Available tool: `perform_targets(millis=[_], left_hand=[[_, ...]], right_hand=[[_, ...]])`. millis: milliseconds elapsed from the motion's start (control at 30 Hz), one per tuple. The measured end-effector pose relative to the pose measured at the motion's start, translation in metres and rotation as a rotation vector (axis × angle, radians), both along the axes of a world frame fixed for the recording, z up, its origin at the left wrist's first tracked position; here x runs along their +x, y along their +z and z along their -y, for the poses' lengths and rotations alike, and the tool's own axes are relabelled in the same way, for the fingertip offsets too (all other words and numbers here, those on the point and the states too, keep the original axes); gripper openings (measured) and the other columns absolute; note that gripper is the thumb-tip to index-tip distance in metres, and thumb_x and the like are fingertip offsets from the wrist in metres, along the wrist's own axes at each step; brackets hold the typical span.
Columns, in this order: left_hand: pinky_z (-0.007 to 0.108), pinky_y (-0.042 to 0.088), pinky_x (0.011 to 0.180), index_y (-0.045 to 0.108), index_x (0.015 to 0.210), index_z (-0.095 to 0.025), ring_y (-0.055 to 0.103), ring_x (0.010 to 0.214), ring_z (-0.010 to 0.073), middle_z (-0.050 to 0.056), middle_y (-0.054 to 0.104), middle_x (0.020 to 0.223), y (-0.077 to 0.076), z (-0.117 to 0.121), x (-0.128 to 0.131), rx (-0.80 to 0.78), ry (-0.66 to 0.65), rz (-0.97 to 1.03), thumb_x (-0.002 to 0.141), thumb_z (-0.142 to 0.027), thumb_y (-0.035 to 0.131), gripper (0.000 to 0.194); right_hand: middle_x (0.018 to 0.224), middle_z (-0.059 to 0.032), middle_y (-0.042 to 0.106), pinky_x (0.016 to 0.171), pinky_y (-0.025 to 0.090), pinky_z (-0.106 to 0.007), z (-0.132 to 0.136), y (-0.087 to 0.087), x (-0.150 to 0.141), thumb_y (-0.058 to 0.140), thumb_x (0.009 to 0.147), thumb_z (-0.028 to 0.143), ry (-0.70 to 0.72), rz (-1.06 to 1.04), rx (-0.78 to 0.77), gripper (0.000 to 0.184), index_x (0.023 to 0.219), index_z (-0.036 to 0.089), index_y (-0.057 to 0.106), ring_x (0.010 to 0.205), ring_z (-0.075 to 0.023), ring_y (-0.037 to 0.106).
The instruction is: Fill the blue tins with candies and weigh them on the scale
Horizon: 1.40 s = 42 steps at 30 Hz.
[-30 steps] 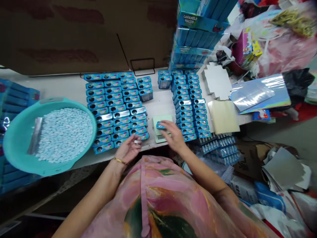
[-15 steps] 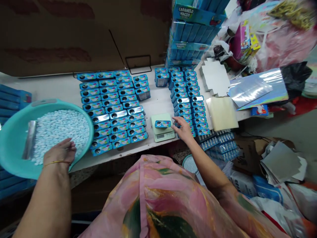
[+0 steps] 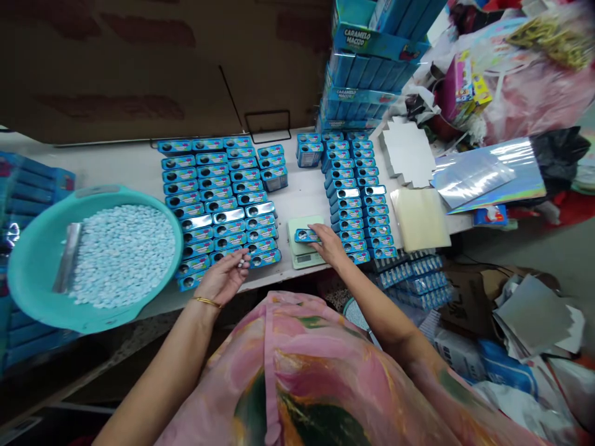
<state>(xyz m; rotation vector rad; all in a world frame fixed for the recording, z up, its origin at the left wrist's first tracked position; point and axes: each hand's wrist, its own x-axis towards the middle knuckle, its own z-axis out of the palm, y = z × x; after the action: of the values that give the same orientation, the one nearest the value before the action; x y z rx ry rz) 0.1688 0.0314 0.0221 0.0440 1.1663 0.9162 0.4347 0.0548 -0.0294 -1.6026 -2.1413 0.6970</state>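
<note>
My left hand (image 3: pixel 222 277) is over the front of the left group of blue candy tins (image 3: pixel 229 227), fingers curled round a few small pale candies (image 3: pixel 241 264). On a pale green scale (image 3: pixel 307 259) lies one blue tin (image 3: pixel 304 235) with a dark opening at its left end. The fingers of my right hand (image 3: pixel 328 245) grip that tin's right end and partly cover it. At the left, a turquoise basin (image 3: pixel 32 303) holds a heap of pale blue candies (image 3: pixel 125 254) and a metal scoop (image 3: pixel 67 257).
More tins (image 3: pixel 346 204) stand in columns right of the scale. Behind them rises a stack of blue display boxes (image 3: pixel 362 74). White card sheets (image 3: pixel 408 152), yellowish sheets (image 3: pixel 421 220) and shiny film (image 3: pixel 488 167) lie at the right. A large brown carton (image 3: pixel 162 62) borders the back.
My left hand has moved right from the basin towards the scale, carrying a few candies. My right hand has shifted from beside the tin onto its right end. The view has shifted slightly.
</note>
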Motion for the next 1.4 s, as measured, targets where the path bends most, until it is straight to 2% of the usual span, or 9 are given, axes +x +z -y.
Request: perform_targets(millis=[200,300,433,600,733,967,1133,1300,1400], left_hand=[[0.015,0.044,0.042,0.063,0.078,-0.007,0.053,0.053,0.0085,0.007,0.059,0.065,-0.003,0.005,0.005,-0.01,0.009,-0.001,0.074,-0.004,0.048,0.016],[0.015,0.044,0.041,0.063,0.079,-0.008,0.053,0.052,0.0085,0.007,0.06,0.065,-0.001,0.007,0.001,-0.022,0.051,-0.009,0.074,-0.005,0.048,0.016],[0.015,0.044,0.041,0.063,0.08,-0.01,0.054,0.052,0.0081,0.007,0.06,0.066,0.002,0.014,-0.013,-0.034,0.136,-0.016,0.074,-0.004,0.047,0.019],[0.015,0.044,0.042,0.063,0.08,-0.01,0.054,0.053,0.008,0.006,0.06,0.066,0.002,0.026,-0.031,-0.055,0.227,-0.067,0.074,-0.002,0.047,0.019],[0.015,0.045,0.042,0.063,0.079,-0.009,0.054,0.053,0.0075,0.007,0.06,0.068,0.0,0.03,-0.038,-0.086,0.253,-0.103,0.075,-0.001,0.045,0.02],[0.015,0.045,0.041,0.063,0.078,-0.011,0.054,0.053,0.008,0.006,0.06,0.068,-0.005,0.018,-0.034,-0.093,0.219,-0.06,0.074,-0.002,0.047,0.019],[0.015,0.045,0.042,0.063,0.079,-0.011,0.054,0.053,0.0079,0.006,0.059,0.067,-0.005,0.012,-0.03,-0.077,0.185,-0.052,0.074,-0.002,0.048,0.018],[0.015,0.045,0.042,0.063,0.081,-0.01,0.054,0.052,0.0071,0.006,0.06,0.067,-0.003,0.014,-0.023,-0.099,0.169,-0.058,0.076,-0.003,0.047,0.018],[0.015,0.045,0.042,0.063,0.081,-0.011,0.054,0.052,0.0069,0.006,0.06,0.067,-0.003,0.018,-0.022,-0.109,0.16,-0.069,0.076,-0.003,0.047,0.019]], right_hand=[[0.11,-0.0069,0.052,0.087,0.039,-0.035,0.0,0.001,-0.001,0.052,0.075,0.019,-0.009,0.014,-0.01,0.042,0.117,0.02,0.046,0.103,-0.021,0.045],[0.109,-0.007,0.052,0.086,0.039,-0.034,-0.013,0.004,-0.003,0.049,0.077,0.02,-0.046,0.007,0.018,0.04,0.117,0.02,0.046,0.1,-0.0216,0.046],[0.108,-0.0071,0.05,0.084,0.04,-0.034,-0.055,0.007,-0.016,0.049,0.076,0.019,-0.07,0.006,0.055,0.039,0.115,0.021,0.047,0.099,-0.0221,0.045],[0.107,-0.0081,0.047,0.076,0.043,-0.034,-0.114,0.003,-0.054,0.052,0.074,0.017,-0.066,0.086,0.083,0.039,0.113,0.021,0.049,0.098,-0.0232,0.042],[0.108,-0.0078,0.048,0.072,0.044,-0.034,-0.141,-0.004,-0.076,0.051,0.074,0.016,-0.041,0.103,0.081,0.041,0.114,0.023,0.049,0.098,-0.0235,0.04],[0.111,-0.0072,0.047,0.079,0.043,-0.033,-0.149,-0.022,-0.069,0.046,0.072,0.007,-0.023,0.064,0.081,0.046,0.115,0.021,0.048,0.101,-0.0212,0.039],[0.112,-0.0074,0.047,0.081,0.043,-0.033,-0.15,-0.031,-0.065,0.047,0.073,0.01,-0.003,0.035,0.112,0.044,0.116,0.021,0.048,0.102,-0.021,0.039],[0.116,-0.0082,0.044,0.082,0.042,-0.034,-0.151,-0.033,-0.07,0.053,0.071,0.012,0.011,0.059,0.129,0.047,0.117,0.021,0.046,0.106,-0.0221,0.036],[0.117,-0.0088,0.043,0.085,0.039,-0.037,-0.153,-0.027,-0.067,0.057,0.072,0.017,0.043,0.085,0.19,0.051,0.12,0.022,0.043,0.108,-0.0235,0.035]])
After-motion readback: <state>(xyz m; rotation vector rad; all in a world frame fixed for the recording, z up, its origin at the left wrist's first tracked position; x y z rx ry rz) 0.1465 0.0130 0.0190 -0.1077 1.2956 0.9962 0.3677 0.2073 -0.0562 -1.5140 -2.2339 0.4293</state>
